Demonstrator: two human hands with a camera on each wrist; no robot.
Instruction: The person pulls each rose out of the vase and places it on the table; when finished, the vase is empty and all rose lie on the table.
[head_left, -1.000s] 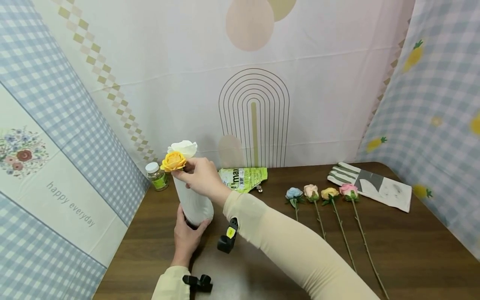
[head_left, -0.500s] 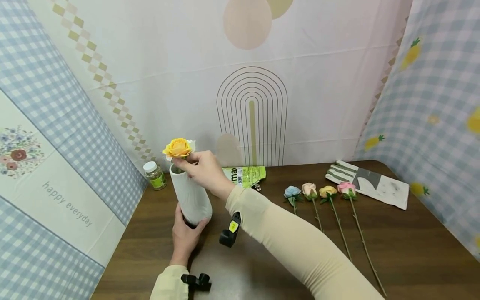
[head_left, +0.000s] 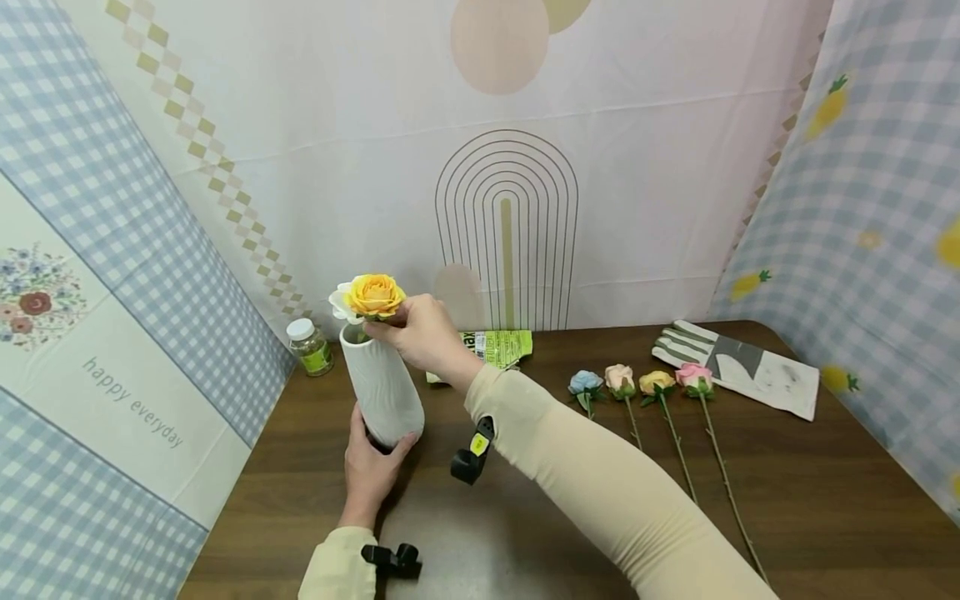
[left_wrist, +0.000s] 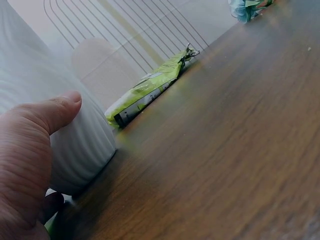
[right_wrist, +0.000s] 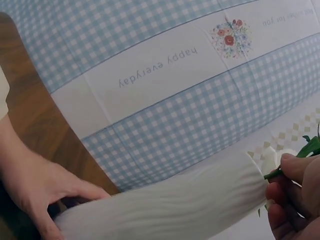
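A ribbed white vase [head_left: 384, 387] stands on the wooden table, held near its base by my left hand [head_left: 369, 468]. The left wrist view shows the thumb [left_wrist: 62, 111] of that hand against the vase wall. Over the vase mouth, my right hand [head_left: 429, 337] pinches a yellow rose [head_left: 377, 297] just under its bloom. In the right wrist view its green stem [right_wrist: 273, 174] passes between thumb and fingers at the vase rim; the lower stem is hidden. A white rose [head_left: 342, 303] sits at the mouth, left of the yellow one and partly behind it.
Right of centre lie a blue rose [head_left: 585, 383], a peach rose [head_left: 620, 379], another yellow rose [head_left: 657, 383] and a pink rose [head_left: 694, 377]. Behind them is a glove [head_left: 750, 371]. A lidded jar [head_left: 311, 348] and a green packet [head_left: 506, 346] stand near the back cloth.
The yellow rose has shifted up and to the right with my right hand, from the left side of the vase mouth to above it. My left hand stays on the vase.
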